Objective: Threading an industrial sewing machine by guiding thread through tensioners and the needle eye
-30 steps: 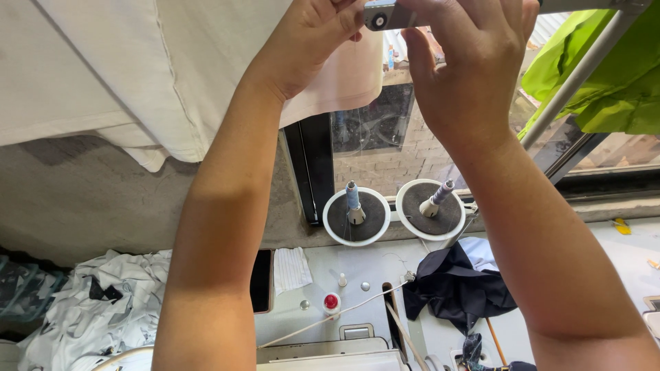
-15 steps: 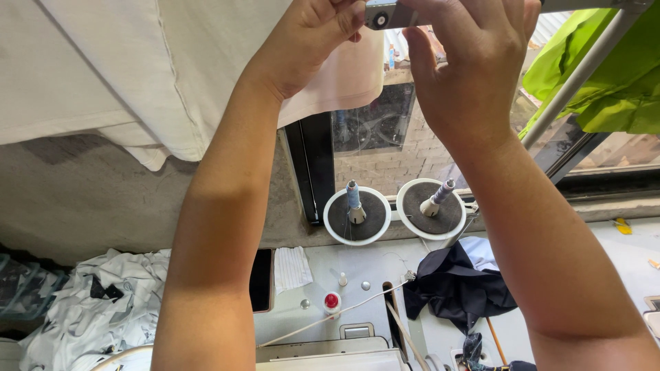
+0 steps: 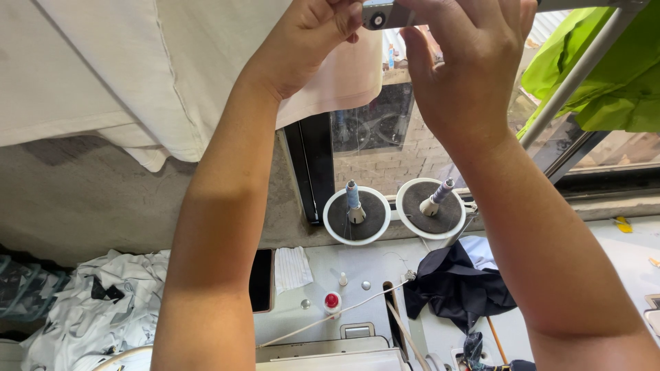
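Both arms reach up to the top edge of the view. My left hand (image 3: pixel 313 31) and my right hand (image 3: pixel 467 62) pinch a small grey metal fitting (image 3: pixel 380 12) on the thread stand's overhead bar; only its lower part shows. Fine thread runs down from there. Below stand two thread cones, a bluish cone (image 3: pixel 353 201) on the left round disc (image 3: pixel 333 220) and a darker cone (image 3: pixel 437 198) on the right disc (image 3: pixel 450 218).
White cloth (image 3: pixel 137 75) hangs at upper left, green fabric (image 3: pixel 612 75) at upper right by a slanted metal pole (image 3: pixel 570 82). Dark navy cloth (image 3: pixel 460 288), a patterned fabric heap (image 3: pixel 89 309) and the sewing machine top with a red knob (image 3: pixel 332 300) lie below.
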